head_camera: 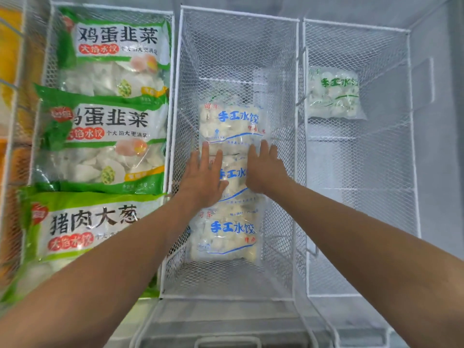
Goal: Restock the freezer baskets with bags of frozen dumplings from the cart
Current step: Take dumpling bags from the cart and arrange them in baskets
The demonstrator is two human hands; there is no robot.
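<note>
Down in the middle basket [238, 16] of the freezer, three clear bags with blue print lie in a row from far to near, each overlapping the next. Both hands press flat on the middle bag [232, 175], fingers straight and pointing away, clutching nothing. The left hand [204, 178] covers that bag's left part, its fingertips touching the near edge of the far bag [232, 124]. The right hand [266, 169] lies on the right part, fingertips likewise reaching the far bag's near edge. The near bag [226, 234] lies just below the wrists, untouched, with bare mesh floor between it and the basket's near wall.

Left of this stands another white mesh basket [51, 33], filled to the top with large green-and-white bags: the far green bag [115, 54], the middle green bag [100, 141] overlapping it, and the near green bag [82, 229], partly hidden under the left forearm. On the right, a third basket [356, 27] holds one clear bag with green print [335, 96], lying at its far end on the bottom. At the far left edge, orange and yellow packaging [8, 59] shows through more wire, too blurred to tell further.
</note>
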